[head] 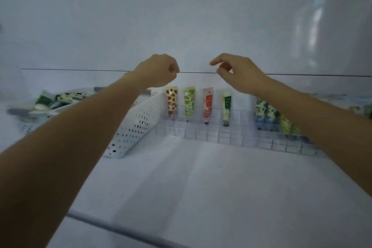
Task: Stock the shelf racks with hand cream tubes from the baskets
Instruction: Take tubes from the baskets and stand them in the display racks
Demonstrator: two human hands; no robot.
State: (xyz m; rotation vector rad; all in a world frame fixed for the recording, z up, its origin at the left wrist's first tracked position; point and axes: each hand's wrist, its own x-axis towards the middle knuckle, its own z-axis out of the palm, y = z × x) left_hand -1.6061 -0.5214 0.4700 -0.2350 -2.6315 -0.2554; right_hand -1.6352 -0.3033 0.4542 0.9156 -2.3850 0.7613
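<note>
My left hand [159, 70] hovers above the racks with its fingers curled into a fist and nothing visible in it. Beside it, my right hand [239, 72] is loosely curled, index finger reaching left, and holds nothing. Below them a clear rack [201, 136] holds a strawberry-print tube [171, 99], a green leafy tube [189, 102], a red tube [208, 104] and a white-and-green tube [226, 106], all standing cap down. A second clear rack [281, 144] to the right holds blue floral tubes [261, 111] and green tubes [285, 125], partly hidden by my right forearm.
A white perforated basket [136, 127] leans tilted against the left end of the middle rack. Further left, another basket [24, 112] holds several loose tubes [66, 97]. A white wall stands close behind the racks, and the white tabletop [201, 177] stretches in front.
</note>
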